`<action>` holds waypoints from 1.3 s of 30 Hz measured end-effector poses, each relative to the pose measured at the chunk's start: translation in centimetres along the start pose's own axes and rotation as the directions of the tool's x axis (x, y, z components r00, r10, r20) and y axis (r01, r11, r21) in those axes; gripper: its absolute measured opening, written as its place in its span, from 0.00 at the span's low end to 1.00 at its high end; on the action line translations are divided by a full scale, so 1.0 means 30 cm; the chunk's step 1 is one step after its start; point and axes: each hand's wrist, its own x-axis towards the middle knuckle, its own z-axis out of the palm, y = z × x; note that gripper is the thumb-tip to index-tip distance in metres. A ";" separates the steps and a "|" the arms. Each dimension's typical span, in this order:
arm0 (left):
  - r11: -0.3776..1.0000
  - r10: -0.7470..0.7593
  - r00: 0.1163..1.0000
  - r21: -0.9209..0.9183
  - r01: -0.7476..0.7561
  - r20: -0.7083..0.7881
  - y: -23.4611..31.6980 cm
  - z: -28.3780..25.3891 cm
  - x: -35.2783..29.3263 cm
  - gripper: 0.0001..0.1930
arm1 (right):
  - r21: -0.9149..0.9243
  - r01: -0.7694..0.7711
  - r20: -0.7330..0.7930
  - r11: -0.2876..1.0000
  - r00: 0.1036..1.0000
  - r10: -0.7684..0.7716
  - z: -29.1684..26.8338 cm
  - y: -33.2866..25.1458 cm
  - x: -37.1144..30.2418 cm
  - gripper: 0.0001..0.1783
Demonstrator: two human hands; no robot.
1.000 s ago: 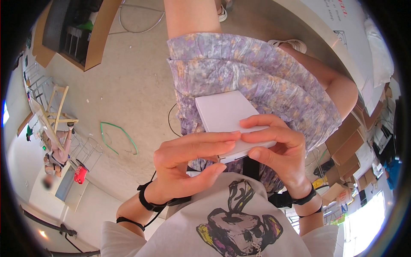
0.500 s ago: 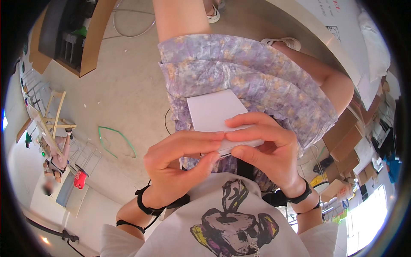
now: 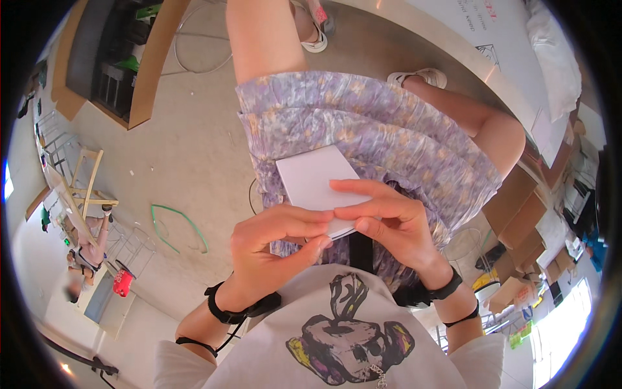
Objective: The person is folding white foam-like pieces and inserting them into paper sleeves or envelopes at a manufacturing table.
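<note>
A flat white rectangular piece (image 3: pixel 317 174), like a thin booklet or small box, lies across my lap on the purple patterned skirt (image 3: pixel 382 120). My left hand (image 3: pixel 272 241) pinches its near left edge between thumb and fingers. From the right, my right hand (image 3: pixel 392 223) grips the near right part, its fingers over the top and its thumb at the near edge. The fingertips of both hands meet near the middle. A thin dark line shows along the near edge; the underside is hidden by my hands.
An open cardboard box (image 3: pixel 144 81) with black contents stands on the floor at far left. Nearer lies a green strap (image 3: pixel 178 209). A white tabletop (image 3: pixel 447 16) runs along the far right, with cardboard boxes (image 3: pixel 516 211) below it. Another person (image 3: pixel 89 254) is at the left.
My right hand has shifted left, closer over the white piece. The part that stuck out between its thumb and fingers no longer shows. The view has tilted slightly.
</note>
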 end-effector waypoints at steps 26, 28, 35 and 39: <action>0.423 0.866 0.467 0.233 -0.876 0.181 0.253 0.063 0.488 0.08 | 0.287 0.416 -0.332 0.863 0.888 -0.317 -0.091 -0.357 0.070 0.37; 0.419 0.881 0.468 0.351 -0.838 0.067 0.221 0.035 0.529 0.19 | 0.128 0.450 -0.437 0.884 0.825 -0.357 -0.074 -0.411 0.079 0.31; 0.812 0.421 0.899 -0.491 -0.314 0.121 0.190 0.088 0.469 0.29 | -0.065 0.629 -0.584 0.775 0.605 -0.541 -0.076 -0.401 0.157 0.30; 0.890 0.267 0.962 -0.367 -0.271 -0.062 0.135 0.095 0.522 0.28 | -0.134 0.608 -0.542 0.783 0.617 -0.571 -0.090 -0.398 0.156 0.28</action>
